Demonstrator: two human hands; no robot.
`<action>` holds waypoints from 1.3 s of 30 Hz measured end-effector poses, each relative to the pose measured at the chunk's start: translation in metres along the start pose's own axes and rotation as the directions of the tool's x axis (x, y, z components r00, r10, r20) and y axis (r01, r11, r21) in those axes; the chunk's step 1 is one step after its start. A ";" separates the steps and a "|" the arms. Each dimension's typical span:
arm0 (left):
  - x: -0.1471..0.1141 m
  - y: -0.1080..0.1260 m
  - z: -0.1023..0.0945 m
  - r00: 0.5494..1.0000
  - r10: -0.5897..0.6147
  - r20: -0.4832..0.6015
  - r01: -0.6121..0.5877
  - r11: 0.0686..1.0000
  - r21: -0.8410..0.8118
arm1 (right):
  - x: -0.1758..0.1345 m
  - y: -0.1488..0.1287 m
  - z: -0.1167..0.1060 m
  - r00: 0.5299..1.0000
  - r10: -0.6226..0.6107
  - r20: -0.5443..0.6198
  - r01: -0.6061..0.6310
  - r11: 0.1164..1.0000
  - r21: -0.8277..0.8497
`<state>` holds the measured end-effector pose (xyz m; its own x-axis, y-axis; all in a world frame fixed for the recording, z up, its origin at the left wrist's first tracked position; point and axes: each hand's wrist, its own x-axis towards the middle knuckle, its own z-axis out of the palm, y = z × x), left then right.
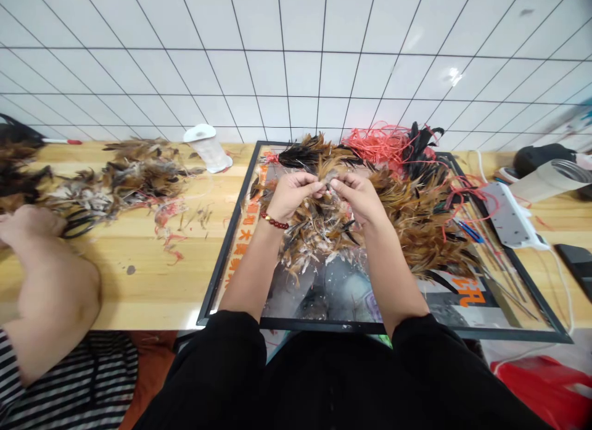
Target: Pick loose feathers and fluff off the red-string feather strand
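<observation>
My left hand and my right hand meet above a spread of loose feathers. Between their pinched thumbs and fingers is a small tuft of brown feathers, its lower part covered by the fingertips. A red bead bracelet circles my left wrist. To the right of my right hand lies a thick heap of brown feathers. Black feathers and a tangle of red string sit just beyond my hands. Everything here rests on a black-framed glass panel.
A co-worker's arm reaches in at left beside more feathers and black scissors. A white spool stands near the tiled wall. At right are a power strip, a blue pen-like tool, a clear roll and a phone.
</observation>
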<state>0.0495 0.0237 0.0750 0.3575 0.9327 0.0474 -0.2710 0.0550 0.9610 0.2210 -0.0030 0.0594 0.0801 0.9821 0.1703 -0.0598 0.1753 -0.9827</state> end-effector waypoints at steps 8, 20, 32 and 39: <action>-0.002 -0.004 0.016 0.966 -0.251 -0.054 0.237 0.953 -0.190 | -0.002 -0.009 0.003 0.989 -0.013 -0.145 0.031 0.992 0.122; 0.000 -0.007 0.017 0.933 -0.360 0.018 0.358 0.917 -0.176 | 0.001 0.003 0.001 0.981 -0.126 -0.145 0.099 0.979 -0.176; -0.001 -0.009 0.018 0.980 -0.198 -0.035 0.199 0.980 0.030 | -0.003 -0.003 0.002 0.995 -0.091 -0.036 0.083 0.979 -0.185; -0.002 -0.010 0.012 0.937 -0.320 0.138 0.305 0.945 0.120 | -0.004 -0.002 0.004 0.999 0.000 -0.036 -0.004 0.993 -0.114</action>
<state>0.0627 0.0171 0.0682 0.5451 0.8074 -0.2259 -0.0398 0.2941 0.9549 0.2167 -0.0069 0.0615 0.1156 0.9790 0.1678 0.0537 0.1625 -0.9852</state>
